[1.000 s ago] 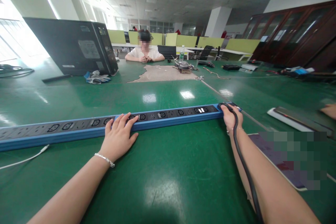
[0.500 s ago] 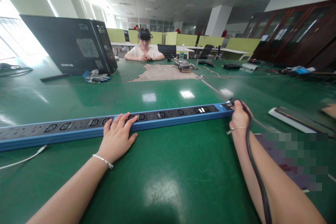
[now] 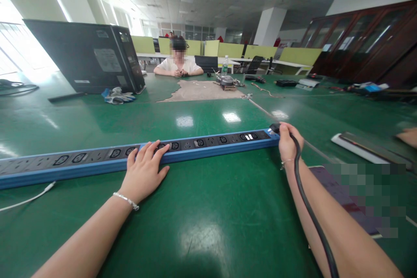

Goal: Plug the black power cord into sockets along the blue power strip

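Power strip [image 3: 189, 145], blue, black socket face: lies on the green tabletop [image 3: 208, 200], running from left edge of frame to right of centre, slightly raised toward the right.

Left hand [image 3: 143, 171]: lower centre-left of frame; open, palm down, fingers spread over the strip, thumb apart and pointing right along the near side. Forearm slants up from the bottom left corner; silvery bracelet [image 3: 125, 200] at the wrist.

Right hand [image 3: 291, 141]: right of centre; closed around a black plug [image 3: 274, 128], thumb on top, fingers curled beneath. Forearm reaches up and leftward from the lower right.

Plug: metal prongs pointing left, held over the strip's right end; contact cannot be told.

Black cable [image 3: 297, 163]: trails from plug down over the right wrist and forearm to the bottom edge.

White cable [image 3: 50, 186]: lower left, tip near the strip.
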The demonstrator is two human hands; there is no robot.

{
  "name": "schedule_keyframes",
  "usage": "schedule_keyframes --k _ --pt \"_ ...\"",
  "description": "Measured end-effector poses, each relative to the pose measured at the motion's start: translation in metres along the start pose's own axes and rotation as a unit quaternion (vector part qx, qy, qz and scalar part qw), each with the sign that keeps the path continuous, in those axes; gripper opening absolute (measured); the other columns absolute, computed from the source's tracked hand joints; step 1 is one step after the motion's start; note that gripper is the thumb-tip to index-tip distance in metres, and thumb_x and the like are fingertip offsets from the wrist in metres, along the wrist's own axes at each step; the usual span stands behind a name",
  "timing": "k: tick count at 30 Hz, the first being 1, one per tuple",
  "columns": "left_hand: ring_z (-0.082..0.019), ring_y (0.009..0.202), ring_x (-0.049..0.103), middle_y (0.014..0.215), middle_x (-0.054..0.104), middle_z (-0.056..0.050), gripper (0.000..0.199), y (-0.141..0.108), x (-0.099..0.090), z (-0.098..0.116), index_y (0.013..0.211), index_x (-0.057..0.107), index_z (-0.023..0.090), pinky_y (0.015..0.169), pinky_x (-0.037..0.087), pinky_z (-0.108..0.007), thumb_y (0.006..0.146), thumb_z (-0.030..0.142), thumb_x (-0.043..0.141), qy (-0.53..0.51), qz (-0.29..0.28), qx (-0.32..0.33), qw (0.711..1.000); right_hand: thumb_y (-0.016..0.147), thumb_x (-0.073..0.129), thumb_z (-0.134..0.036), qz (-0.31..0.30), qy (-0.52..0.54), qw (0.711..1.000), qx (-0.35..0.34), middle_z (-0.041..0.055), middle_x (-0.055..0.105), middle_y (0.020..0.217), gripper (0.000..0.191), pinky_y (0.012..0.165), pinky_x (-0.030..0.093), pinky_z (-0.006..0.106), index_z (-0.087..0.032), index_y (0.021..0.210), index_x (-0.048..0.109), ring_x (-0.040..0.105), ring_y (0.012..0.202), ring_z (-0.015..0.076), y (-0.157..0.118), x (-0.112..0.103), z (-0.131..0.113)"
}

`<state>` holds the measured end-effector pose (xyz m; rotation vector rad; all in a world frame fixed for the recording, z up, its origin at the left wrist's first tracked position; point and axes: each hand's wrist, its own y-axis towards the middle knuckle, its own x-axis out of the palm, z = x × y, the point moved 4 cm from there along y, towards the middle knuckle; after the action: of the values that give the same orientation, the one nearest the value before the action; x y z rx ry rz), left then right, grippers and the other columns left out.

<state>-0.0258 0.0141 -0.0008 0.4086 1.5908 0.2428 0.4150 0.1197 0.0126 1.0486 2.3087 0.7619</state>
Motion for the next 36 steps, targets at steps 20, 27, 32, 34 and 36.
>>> schedule_keyframes --k 20,27,32,34,36 --pt "-0.028 0.131 0.034 0.141 0.042 -0.007 0.053 -0.0001 0.0013 -0.0002 0.134 0.041 0.028 0.107 0.02 -0.049 0.082 0.038 0.046 0.006 0.009 0.008 1.0 0.081 0.044 -0.052 -0.12 -0.122 0.985 -0.018 0.01 0.07 0.095 0.048 0.084 0.047 0.041 -0.02 0.107 0.068 0.062 0.092 0.0267 -0.0064 0.0084 -0.009" --pt "-0.027 0.131 0.034 0.142 0.042 -0.007 0.053 0.0 0.0021 -0.0003 0.134 0.042 0.028 0.107 0.02 -0.05 0.082 0.037 0.047 0.005 0.007 0.006 1.0 0.08 0.045 -0.051 -0.134 -0.128 0.982 -0.03 0.0091 0.07 0.097 0.045 0.09 0.044 0.044 -0.021 0.105 0.069 0.062 0.095 0.0272 -0.006 0.0104 -0.0078" --pt "-0.027 0.131 0.034 0.141 0.042 -0.008 0.053 0.0 0.0014 -0.0004 0.134 0.042 0.028 0.107 0.019 -0.05 0.082 0.037 0.047 -0.002 0.006 0.002 1.0 0.079 0.047 -0.05 -0.145 -0.135 0.98 -0.035 0.0087 0.07 0.096 0.045 0.088 0.046 0.042 -0.021 0.105 0.069 0.063 0.093 0.0268 -0.0046 0.0096 -0.0079" --pt "-0.027 0.131 0.034 0.141 0.042 -0.008 0.053 0.0002 0.0011 -0.0003 0.134 0.042 0.028 0.108 0.019 -0.05 0.081 0.037 0.047 -0.006 0.005 0.002 1.0 0.079 0.047 -0.05 -0.15 -0.135 0.979 -0.036 0.0082 0.07 0.096 0.044 0.087 0.046 0.042 -0.021 0.105 0.069 0.063 0.091 0.0261 -0.004 0.0094 -0.0074" --pt "-0.027 0.131 0.034 0.141 0.043 -0.008 0.053 0.0005 0.0008 -0.0002 0.134 0.043 0.028 0.108 0.019 -0.049 0.081 0.037 0.047 -0.01 0.004 0.001 1.0 0.079 0.048 -0.049 -0.156 -0.133 0.978 -0.042 0.0077 0.07 0.096 0.044 0.087 0.047 0.041 -0.022 0.105 0.069 0.063 0.091 0.0256 -0.0033 0.0096 -0.0065"
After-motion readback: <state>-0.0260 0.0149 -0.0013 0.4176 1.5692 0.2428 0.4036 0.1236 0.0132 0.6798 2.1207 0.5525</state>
